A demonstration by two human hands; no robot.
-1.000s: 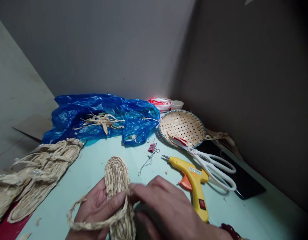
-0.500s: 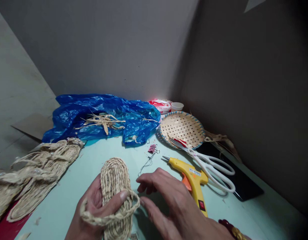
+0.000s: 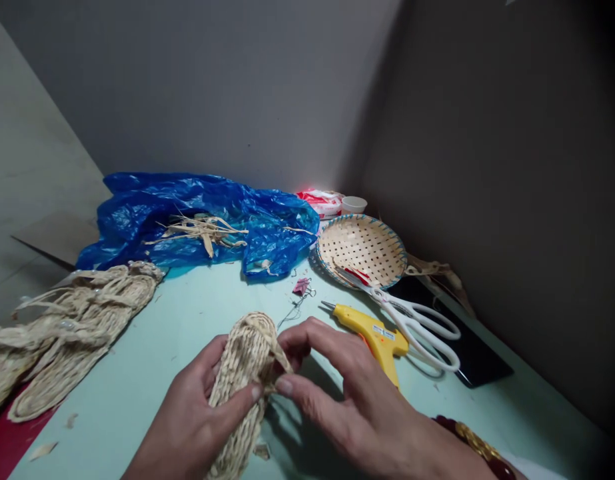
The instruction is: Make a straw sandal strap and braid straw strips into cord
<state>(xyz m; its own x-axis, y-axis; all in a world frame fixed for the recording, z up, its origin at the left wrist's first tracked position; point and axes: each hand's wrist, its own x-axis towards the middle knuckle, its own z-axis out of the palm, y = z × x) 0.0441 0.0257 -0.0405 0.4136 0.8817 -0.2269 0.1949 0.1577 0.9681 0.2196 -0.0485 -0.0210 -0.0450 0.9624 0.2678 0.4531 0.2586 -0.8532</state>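
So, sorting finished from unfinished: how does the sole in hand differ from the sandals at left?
The sole is held by the left hand and right hand; the sandals lie untouched on the table. The sole has one loose strap; the sandals carry knotted straps. Both are woven straw.

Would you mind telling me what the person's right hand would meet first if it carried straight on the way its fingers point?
The straw sole: the right hand points left at it, fingertips seemingly pinching its strap, with the left hand gripping it just beyond.
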